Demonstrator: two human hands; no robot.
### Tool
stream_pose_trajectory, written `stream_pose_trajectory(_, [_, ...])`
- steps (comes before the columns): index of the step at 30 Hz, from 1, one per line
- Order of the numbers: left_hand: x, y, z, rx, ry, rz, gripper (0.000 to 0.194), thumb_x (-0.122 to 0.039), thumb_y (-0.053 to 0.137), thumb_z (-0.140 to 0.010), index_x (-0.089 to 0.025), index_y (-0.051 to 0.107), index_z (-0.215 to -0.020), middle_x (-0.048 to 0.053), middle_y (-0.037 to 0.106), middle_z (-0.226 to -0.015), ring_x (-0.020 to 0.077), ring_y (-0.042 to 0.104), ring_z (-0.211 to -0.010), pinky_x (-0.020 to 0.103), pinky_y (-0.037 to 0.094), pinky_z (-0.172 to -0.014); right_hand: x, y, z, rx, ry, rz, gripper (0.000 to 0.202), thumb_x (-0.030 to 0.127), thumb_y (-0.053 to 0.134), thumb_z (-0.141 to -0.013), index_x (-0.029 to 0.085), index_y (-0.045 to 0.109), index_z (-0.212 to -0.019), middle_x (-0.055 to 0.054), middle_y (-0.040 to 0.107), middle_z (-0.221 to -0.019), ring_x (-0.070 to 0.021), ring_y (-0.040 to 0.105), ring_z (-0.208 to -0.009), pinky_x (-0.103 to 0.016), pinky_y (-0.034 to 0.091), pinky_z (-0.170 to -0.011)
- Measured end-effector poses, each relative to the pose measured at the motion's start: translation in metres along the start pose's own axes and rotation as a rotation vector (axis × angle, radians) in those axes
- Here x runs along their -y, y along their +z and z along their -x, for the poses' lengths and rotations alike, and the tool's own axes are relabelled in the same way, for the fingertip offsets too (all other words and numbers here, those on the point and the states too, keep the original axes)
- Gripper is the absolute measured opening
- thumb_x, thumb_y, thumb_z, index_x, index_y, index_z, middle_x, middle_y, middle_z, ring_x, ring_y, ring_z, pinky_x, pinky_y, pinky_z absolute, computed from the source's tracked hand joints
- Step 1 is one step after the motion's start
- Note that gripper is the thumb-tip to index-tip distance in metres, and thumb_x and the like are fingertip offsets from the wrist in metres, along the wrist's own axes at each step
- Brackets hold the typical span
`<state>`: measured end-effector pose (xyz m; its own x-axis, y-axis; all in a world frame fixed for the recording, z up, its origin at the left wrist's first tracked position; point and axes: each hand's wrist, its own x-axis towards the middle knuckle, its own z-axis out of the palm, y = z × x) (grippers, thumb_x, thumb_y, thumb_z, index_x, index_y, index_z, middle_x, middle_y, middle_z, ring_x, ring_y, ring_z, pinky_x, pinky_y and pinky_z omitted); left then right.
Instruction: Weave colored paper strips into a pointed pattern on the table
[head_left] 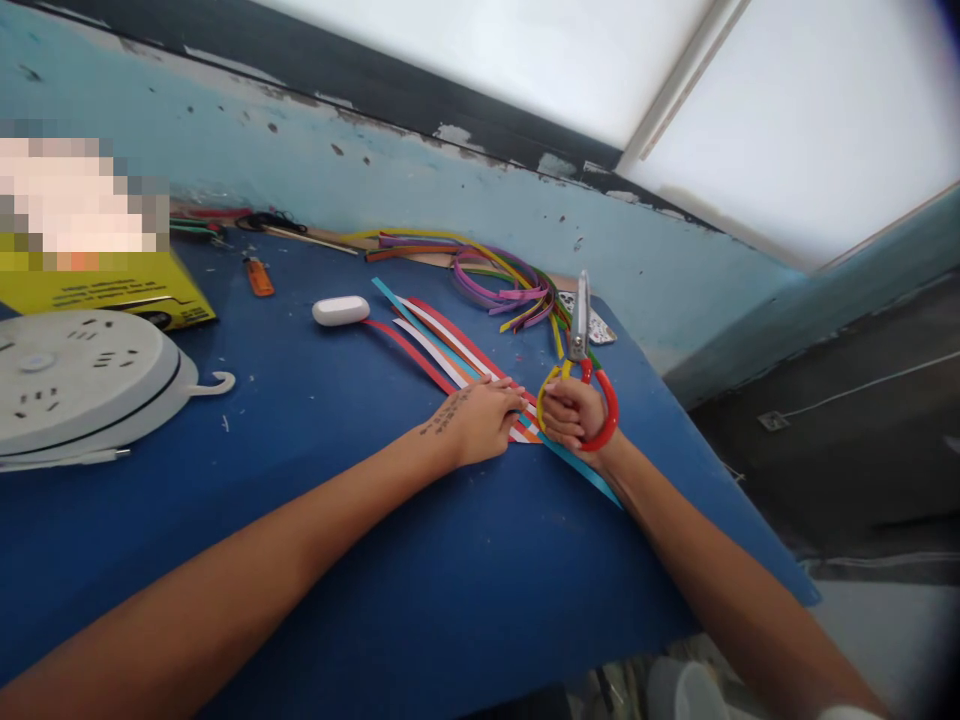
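A bundle of flat coloured strips in red, white, blue and orange lies slantwise on the blue table. Over the bundle's near part is my left hand, back up, its fingers curled down onto the strips; the thumb is hidden. Close beside it, my right hand is closed around the handles of scissors with red and yellow grips. The scissor blades point up and away, together, clear of the strips. One blue strip sticks out past the others, below my right hand.
Behind lie looped coloured strips and a patterned flat object. A white oval case and an orange cutter lie left of the bundle. A round white cable reel and a yellow box stand far left.
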<state>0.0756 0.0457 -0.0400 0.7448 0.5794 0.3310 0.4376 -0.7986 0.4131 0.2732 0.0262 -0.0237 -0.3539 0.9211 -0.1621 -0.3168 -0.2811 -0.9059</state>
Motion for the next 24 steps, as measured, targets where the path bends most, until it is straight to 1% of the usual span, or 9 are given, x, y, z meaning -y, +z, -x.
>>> stream_pose_trajectory(4, [0.001, 0.001, 0.0, -0.014, 0.005, 0.004, 0.034, -0.011, 0.053, -0.093, -0.02, 0.073, -0.12, 0.008, 0.07, -0.134, 0.0267, 0.059, -0.135, 0.048, 0.038, -0.121, 0.006, -0.003, -0.019, -0.013, -0.011, -0.003, 0.05, 0.029, 0.055, -0.086, 0.025, 0.03, -0.044, 0.008, 0.024, -0.032, -0.0054, 0.017, -0.025, -0.018, 0.025, -0.024])
stream_pose_trajectory(6, [0.0, 0.001, 0.0, -0.01, -0.003, 0.014, 0.035, -0.01, 0.053, -0.093, -0.019, 0.073, -0.12, 0.009, 0.07, -0.135, 0.0273, 0.058, -0.136, 0.049, 0.037, -0.121, 0.007, -0.002, -0.023, -0.021, -0.019, 0.002, 0.049, 0.029, 0.056, -0.085, 0.025, 0.03, -0.043, 0.008, 0.025, -0.033, -0.0053, 0.018, -0.026, -0.017, 0.026, -0.024])
stream_pose_trajectory(9, [0.0, 0.0, 0.0, 0.003, -0.021, 0.041, 0.035, -0.01, 0.054, -0.092, -0.018, 0.073, -0.12, 0.01, 0.069, -0.135, 0.0288, 0.056, -0.137, 0.051, 0.037, -0.121, 0.005, 0.0, -0.011, -0.018, -0.001, 0.027, 0.049, 0.031, 0.057, -0.084, 0.025, 0.03, -0.044, 0.009, 0.024, -0.033, -0.0054, 0.016, -0.025, -0.018, 0.023, -0.023])
stream_pose_trajectory(12, [0.001, 0.0, -0.001, 0.006, -0.028, 0.054, 0.033, -0.01, 0.054, -0.091, -0.018, 0.074, -0.117, 0.009, 0.07, -0.135, 0.0298, 0.057, -0.137, 0.052, 0.038, -0.121, 0.003, -0.001, 0.004, -0.031, 0.012, 0.061, 0.047, 0.034, 0.059, -0.081, 0.026, 0.029, -0.046, 0.01, 0.021, -0.033, -0.0053, 0.012, -0.024, -0.019, 0.02, -0.021])
stream_pose_trajectory(15, [0.002, 0.002, -0.001, -0.009, -0.026, 0.054, 0.033, -0.01, 0.053, -0.092, -0.019, 0.074, -0.116, 0.01, 0.07, -0.134, 0.0297, 0.057, -0.136, 0.052, 0.039, -0.12, 0.003, -0.004, 0.004, -0.074, 0.006, 0.105, 0.05, 0.039, 0.057, -0.08, 0.027, 0.024, -0.045, 0.01, 0.019, -0.032, -0.0059, 0.013, -0.025, -0.019, 0.019, -0.022])
stream_pose_trajectory(18, [0.003, 0.003, -0.001, -0.014, -0.025, 0.059, 0.032, -0.011, 0.053, -0.092, -0.02, 0.074, -0.114, 0.009, 0.071, -0.133, 0.0287, 0.057, -0.136, 0.051, 0.038, -0.121, 0.003, -0.005, -0.006, -0.15, -0.026, 0.172, 0.05, 0.042, 0.055, -0.082, 0.028, 0.021, -0.047, 0.009, 0.019, -0.032, -0.0063, 0.015, -0.026, -0.019, 0.021, -0.024])
stream_pose_trajectory(20, [0.004, 0.004, -0.001, -0.012, -0.021, 0.061, 0.032, -0.011, 0.053, -0.092, -0.02, 0.074, -0.115, 0.008, 0.071, -0.133, 0.0286, 0.057, -0.136, 0.052, 0.037, -0.121, 0.001, -0.004, -0.012, -0.223, -0.064, 0.231, 0.05, 0.047, 0.053, -0.084, 0.028, 0.02, -0.051, 0.01, 0.018, -0.035, -0.0067, 0.015, -0.028, -0.02, 0.023, -0.025])
stream_pose_trajectory(22, [0.004, 0.004, 0.0, -0.014, -0.022, 0.058, 0.033, -0.011, 0.053, -0.093, -0.02, 0.073, -0.117, 0.008, 0.07, -0.135, 0.029, 0.057, -0.137, 0.053, 0.037, -0.121, 0.001, -0.003, -0.016, -0.318, -0.111, 0.308, 0.051, 0.054, 0.05, -0.086, 0.028, 0.02, -0.054, 0.01, 0.019, -0.038, -0.0073, 0.017, -0.029, -0.021, 0.025, -0.026])
stream_pose_trajectory(24, [0.005, 0.004, 0.001, -0.023, -0.027, 0.049, 0.034, -0.011, 0.053, -0.093, -0.02, 0.073, -0.119, 0.008, 0.069, -0.136, 0.0292, 0.056, -0.138, 0.053, 0.037, -0.121, 0.007, -0.005, -0.018, -0.433, -0.153, 0.407, 0.053, 0.062, 0.048, -0.088, 0.028, 0.022, -0.057, 0.01, 0.021, -0.04, -0.0078, 0.02, -0.031, -0.022, 0.027, -0.029])
